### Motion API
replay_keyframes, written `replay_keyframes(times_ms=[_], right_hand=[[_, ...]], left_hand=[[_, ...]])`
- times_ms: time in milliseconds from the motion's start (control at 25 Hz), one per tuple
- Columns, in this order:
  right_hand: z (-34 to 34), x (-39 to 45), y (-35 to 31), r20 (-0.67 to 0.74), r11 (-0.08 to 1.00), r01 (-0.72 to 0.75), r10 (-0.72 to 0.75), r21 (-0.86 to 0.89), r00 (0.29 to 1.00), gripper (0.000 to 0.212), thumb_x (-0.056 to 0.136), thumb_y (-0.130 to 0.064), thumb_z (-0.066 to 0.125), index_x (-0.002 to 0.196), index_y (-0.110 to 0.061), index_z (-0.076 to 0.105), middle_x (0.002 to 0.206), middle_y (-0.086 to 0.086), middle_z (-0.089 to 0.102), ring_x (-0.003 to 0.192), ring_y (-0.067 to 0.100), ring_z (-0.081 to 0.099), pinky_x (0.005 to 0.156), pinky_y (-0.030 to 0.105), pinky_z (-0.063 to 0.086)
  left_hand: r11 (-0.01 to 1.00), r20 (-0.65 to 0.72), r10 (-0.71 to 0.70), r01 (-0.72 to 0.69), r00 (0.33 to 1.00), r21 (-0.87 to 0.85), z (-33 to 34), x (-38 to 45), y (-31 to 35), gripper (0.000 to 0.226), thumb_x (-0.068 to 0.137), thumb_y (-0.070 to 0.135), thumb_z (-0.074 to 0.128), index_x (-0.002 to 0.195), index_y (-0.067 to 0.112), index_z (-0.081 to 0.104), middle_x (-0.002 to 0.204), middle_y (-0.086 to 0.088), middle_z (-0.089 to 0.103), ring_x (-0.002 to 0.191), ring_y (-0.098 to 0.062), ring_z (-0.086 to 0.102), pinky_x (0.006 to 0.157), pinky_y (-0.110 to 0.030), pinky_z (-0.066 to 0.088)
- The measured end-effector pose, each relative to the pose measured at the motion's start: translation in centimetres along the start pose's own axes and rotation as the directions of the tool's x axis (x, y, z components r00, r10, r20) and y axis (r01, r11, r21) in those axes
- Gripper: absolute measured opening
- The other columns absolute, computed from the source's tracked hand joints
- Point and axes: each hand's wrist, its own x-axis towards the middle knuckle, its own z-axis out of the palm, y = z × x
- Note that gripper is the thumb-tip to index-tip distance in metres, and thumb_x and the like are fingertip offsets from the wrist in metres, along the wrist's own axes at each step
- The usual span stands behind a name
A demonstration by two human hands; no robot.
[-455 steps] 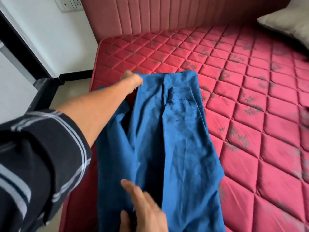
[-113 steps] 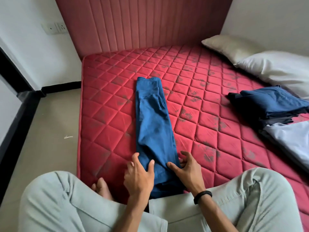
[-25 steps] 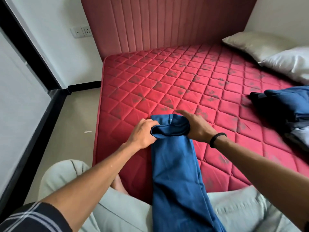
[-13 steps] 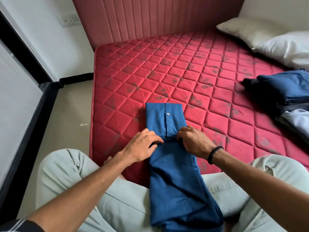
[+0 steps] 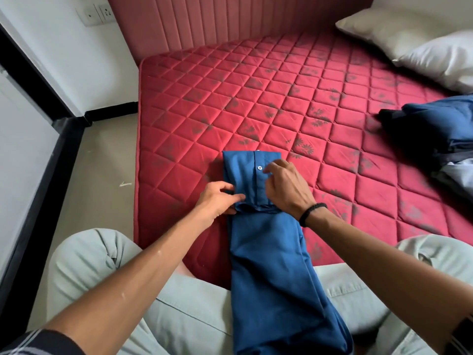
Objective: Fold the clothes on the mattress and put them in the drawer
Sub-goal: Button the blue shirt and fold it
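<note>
Blue cotton, a long shirt point(image 5: 271, 252) folded into a narrow strip, runs from the person's lap up onto the red mattress point(image 5: 256, 98), with its far end turned back over itself into a squat flap near the mattress's near edge. The left hand point(image 5: 217, 201) pinches the loose lip of that flap at its left corner, fingers curled round the cloth. The right hand point(image 5: 286, 188) lies over the flap's right side; its fingers look bent, but whether they grasp the fabric or only press it I cannot tell.

The risk I see is the tail. Most of the strip hangs off the bed across the knees, and its weight could drag the fold askew or pull it open if either hand lets go early. A lopsided pull from the left pinch alone would skew the edges too.

There is plenty of bare quilting ahead and to the right. The floor point(image 5: 102, 175) drops away close on the left. A heap of other clothes point(image 5: 435, 129) sits well apart at the right, below the pillows point(image 5: 422, 42). No drawer is in sight.
</note>
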Motion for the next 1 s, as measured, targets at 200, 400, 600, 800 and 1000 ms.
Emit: replay_keyframes(times_ms=[200, 400, 600, 800, 1000], right_hand=[[5.7, 2.9, -1.6, 0.243, 0.973, -0.206, 0.225, -0.101, 0.944, 0.062, 0.103, -0.052, 0.037, 0.159, -0.026, 0.032, 0.169, 0.016, 0.016, 0.152, 0.045, 0.017, 0.121, 0.06, 0.021], [8.9, 2.1, 2.1, 0.286, 0.964, -0.007, 0.086, -0.266, 0.954, 0.082, 0.09, -0.066, 0.025, 0.164, -0.035, 0.008, 0.173, 0.006, -0.004, 0.157, 0.043, -0.001, 0.123, 0.065, 0.012], [9.9, 3.7, 4.4, 0.285, 0.961, 0.037, 0.044, -0.273, 0.958, 0.079, 0.092, -0.066, 0.031, 0.164, -0.04, 0.008, 0.173, 0.003, -0.002, 0.158, 0.038, -0.003, 0.123, 0.065, 0.011], [8.7, 3.0, 3.8, 0.364, 0.954, 0.061, 0.053, -0.294, 0.93, 0.08, 0.091, -0.072, 0.022, 0.163, -0.042, 0.003, 0.173, 0.003, -0.01, 0.157, 0.04, -0.008, 0.123, 0.065, 0.008], [5.3, -2.0, 3.4, 0.465, 0.945, 0.137, 0.017, -0.296, 0.885, 0.078, 0.089, -0.082, 0.004, 0.159, -0.049, -0.01, 0.171, 0.002, -0.018, 0.158, 0.032, -0.014, 0.126, 0.057, 0.002]], left_hand=[[0.735, -0.207, 0.519, -0.31, 0.829, 0.604, -1.5, 2.6, 1.4, 0.038, 0.094, 0.025, 0.058, 0.131, 0.015, 0.06, 0.121, -0.01, 0.07, 0.115, -0.032, 0.063, 0.101, -0.042, 0.044], [0.526, 0.024, 0.614, -0.431, 0.789, 0.733, 4.3, 6.9, -0.9, 0.071, 0.098, 0.056, 0.021, 0.157, 0.02, 0.04, 0.164, -0.004, 0.037, 0.154, -0.028, 0.028, 0.122, -0.054, 0.022], [0.478, 0.013, 0.587, -0.359, 0.81, 0.801, 5.2, 9.5, -3.2, 0.071, 0.102, 0.056, 0.013, 0.165, 0.024, 0.018, 0.172, 0.004, 0.014, 0.16, -0.023, 0.006, 0.125, -0.056, 0.008], [0.431, 0.051, 0.608, -0.384, 0.792, 0.817, 4.5, 6.1, -4.7, 0.072, 0.104, 0.056, 0.01, 0.165, 0.019, 0.009, 0.173, 0.004, 0.003, 0.16, -0.021, -0.004, 0.127, -0.054, 0.009], [0.299, 0.228, 0.589, -0.471, 0.775, 0.83, 3.1, 0.9, -7.9, 0.074, 0.104, 0.06, 0.013, 0.165, 0.018, 0.009, 0.173, 0.006, 0.002, 0.159, -0.014, -0.006, 0.126, -0.056, 0.013]])
